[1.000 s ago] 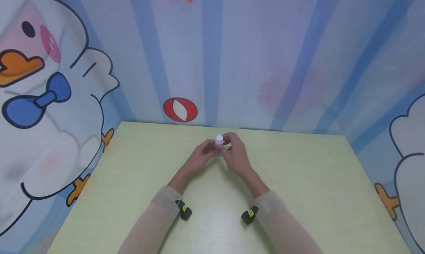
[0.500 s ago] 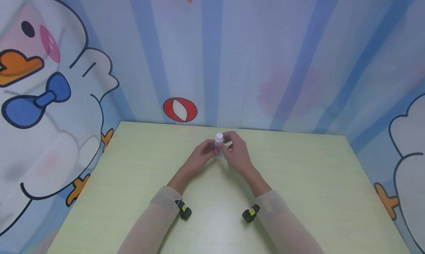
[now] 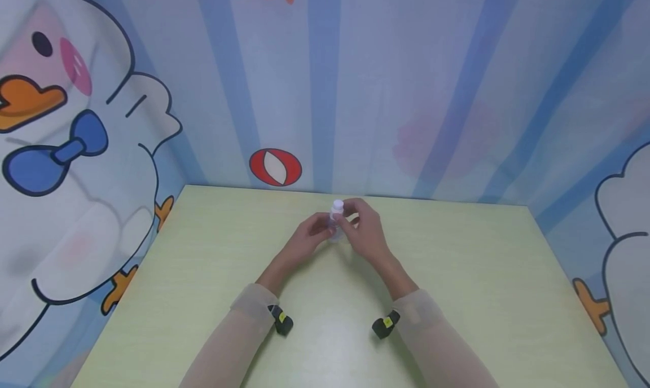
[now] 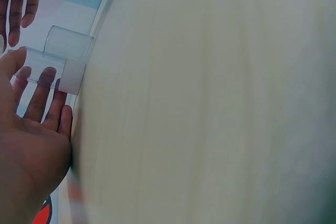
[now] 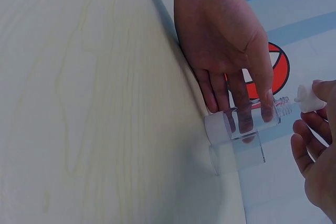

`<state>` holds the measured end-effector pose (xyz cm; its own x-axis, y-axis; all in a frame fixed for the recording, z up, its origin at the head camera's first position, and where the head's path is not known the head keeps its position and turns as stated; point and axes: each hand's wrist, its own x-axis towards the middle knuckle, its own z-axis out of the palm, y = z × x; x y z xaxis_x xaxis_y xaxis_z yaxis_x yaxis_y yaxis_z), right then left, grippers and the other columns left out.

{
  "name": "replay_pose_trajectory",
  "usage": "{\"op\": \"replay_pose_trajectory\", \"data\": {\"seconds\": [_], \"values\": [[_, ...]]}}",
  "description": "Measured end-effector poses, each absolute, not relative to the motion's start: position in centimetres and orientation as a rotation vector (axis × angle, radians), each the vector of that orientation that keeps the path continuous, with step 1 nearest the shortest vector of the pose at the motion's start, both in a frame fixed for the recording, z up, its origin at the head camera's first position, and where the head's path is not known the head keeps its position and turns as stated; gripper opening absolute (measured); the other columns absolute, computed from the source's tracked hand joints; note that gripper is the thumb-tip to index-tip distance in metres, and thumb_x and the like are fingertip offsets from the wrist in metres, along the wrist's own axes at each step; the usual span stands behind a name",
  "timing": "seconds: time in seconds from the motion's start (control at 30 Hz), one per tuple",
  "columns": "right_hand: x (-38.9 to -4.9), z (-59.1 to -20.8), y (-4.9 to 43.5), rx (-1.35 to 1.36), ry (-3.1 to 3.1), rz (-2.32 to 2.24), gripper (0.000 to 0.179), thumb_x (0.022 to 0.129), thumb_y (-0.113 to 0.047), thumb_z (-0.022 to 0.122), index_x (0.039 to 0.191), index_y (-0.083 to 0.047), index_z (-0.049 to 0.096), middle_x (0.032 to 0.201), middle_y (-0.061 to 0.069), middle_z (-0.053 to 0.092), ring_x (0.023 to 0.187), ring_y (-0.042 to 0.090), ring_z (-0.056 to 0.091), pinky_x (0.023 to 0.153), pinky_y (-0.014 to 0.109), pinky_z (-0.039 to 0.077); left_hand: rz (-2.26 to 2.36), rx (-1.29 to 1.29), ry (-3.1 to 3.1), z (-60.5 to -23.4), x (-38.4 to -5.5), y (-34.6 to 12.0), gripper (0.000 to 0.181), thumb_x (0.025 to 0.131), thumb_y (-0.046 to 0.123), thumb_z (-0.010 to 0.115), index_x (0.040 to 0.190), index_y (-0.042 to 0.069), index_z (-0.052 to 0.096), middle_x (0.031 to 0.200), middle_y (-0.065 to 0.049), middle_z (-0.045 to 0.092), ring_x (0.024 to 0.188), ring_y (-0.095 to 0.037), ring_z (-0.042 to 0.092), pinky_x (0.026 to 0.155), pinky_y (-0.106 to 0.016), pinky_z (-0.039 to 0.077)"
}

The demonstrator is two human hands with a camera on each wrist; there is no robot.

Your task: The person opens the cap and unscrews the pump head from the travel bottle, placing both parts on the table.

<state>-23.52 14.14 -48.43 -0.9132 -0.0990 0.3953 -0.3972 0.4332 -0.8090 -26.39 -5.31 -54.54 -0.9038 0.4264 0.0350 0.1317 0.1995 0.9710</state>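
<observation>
A small clear bottle (image 5: 260, 118) with a white base and a threaded neck stands upright on the table. My left hand (image 3: 307, 237) holds its body, thumb (image 5: 261, 77) on one side and fingers behind. Just off the open neck, a white cap (image 5: 311, 99) with a short projection at its underside is pinched between thumb and fingers of my right hand (image 3: 365, 234). A gap shows between cap and threads in the right wrist view. Right beside the bottle is a clear cylindrical cover (image 4: 68, 43), which overlaps it in both wrist views.
The pale wood-grain table (image 3: 203, 298) ends at a striped blue backdrop (image 3: 406, 95) close behind the hands. Cartoon ducks and a red-and-white ball are printed on the backdrop. A small black camera sits at each wrist.
My right hand has risen slightly and shifted a little right, carrying the white cap up. The left hand has stayed in place on the bottle.
</observation>
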Motion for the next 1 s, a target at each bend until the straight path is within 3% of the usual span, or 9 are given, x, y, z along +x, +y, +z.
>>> {"op": "replay_pose_trajectory", "data": {"seconds": [0.77, 1.0], "values": [[-23.54, -48.65, 14.73, 0.407, -2.376, 1.478, 0.028, 0.100, -0.021, 0.077, 0.121, -0.007, 0.065, 0.105, 0.006, 0.072, 0.100, 0.023, 0.068, 0.080, 0.036, 0.060, 1.772, 0.499, 2.218, -54.32, -26.32, -5.29, 0.046, 0.105, 0.040, 0.068, 0.148, 0.027, 0.057, 0.149, 0.005, 0.060, 0.143, -0.018, 0.053, 0.118, -0.043, 0.046], [-23.49, -48.84, 14.95, 0.425, -2.373, 1.452, 0.032, 0.100, -0.021, 0.077, 0.125, -0.005, 0.064, 0.106, 0.008, 0.073, 0.100, 0.025, 0.069, 0.081, 0.042, 0.061, 1.773, 0.512, 2.234, -54.48, -26.37, -5.25, 0.045, 0.106, 0.037, 0.068, 0.148, 0.024, 0.057, 0.147, 0.003, 0.061, 0.142, -0.020, 0.055, 0.118, -0.043, 0.046]]}}
